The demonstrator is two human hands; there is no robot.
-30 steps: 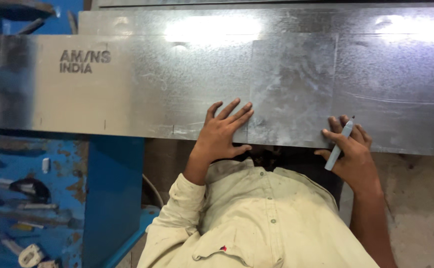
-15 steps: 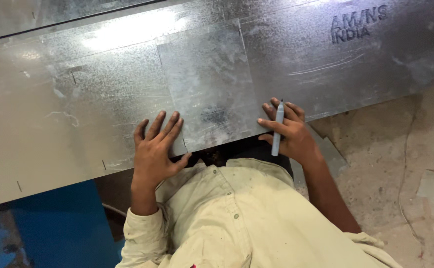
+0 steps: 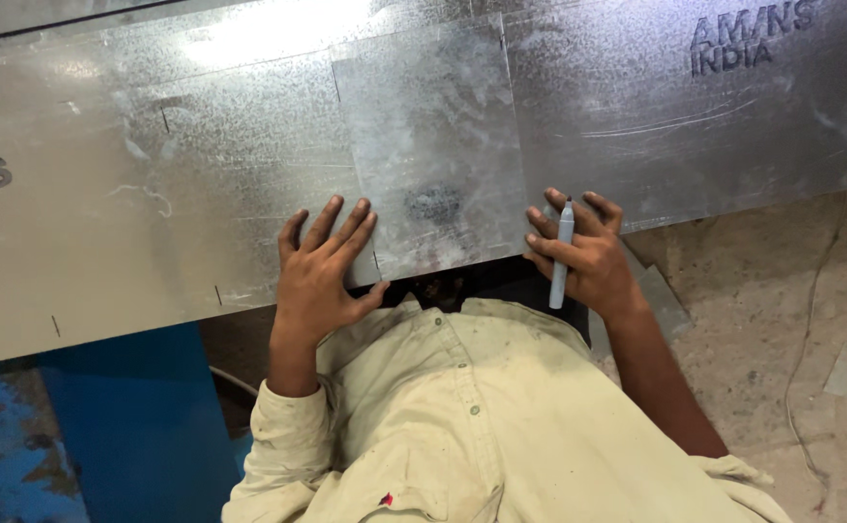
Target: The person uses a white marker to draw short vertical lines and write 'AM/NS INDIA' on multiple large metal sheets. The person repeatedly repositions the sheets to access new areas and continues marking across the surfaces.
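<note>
Plainly, no container showed in the head view, so nothing sat inside anything; what I saw lay flat and open. I counted two hands, one marker and two pieces of sheet metal.

My left hand (image 3: 322, 276) lay palm down with its fingers spread, gripping nothing, pressed across the left edge of the smaller sheet (image 3: 433, 155) near its lower corner, so that it touched both that piece and the larger one beneath. My right hand (image 3: 583, 257) was closed around a grey marker (image 3: 561, 252), held between the fingers with its dark tip pointing away from me. That hand rested at the near edge of the large galvanised sheet (image 3: 152, 194), just beside the lower right corner of the smaller sheet. I could not tell whether the tip met the metal.

The two hands were well apart, one at each lower corner of the smaller sheet. That rectangular piece lay on top of the large sheet, its near edge about level with the larger sheet's near edge. The large sheet ran across the whole view, tilted slightly, with dark printed lettering at two places and a few short drawn ticks near its left part.

Below the sheet edge I saw my cream button shirt (image 3: 482, 416), a blue metal frame (image 3: 133, 426) at lower left, and the concrete floor (image 3: 782, 310) at right.
</note>
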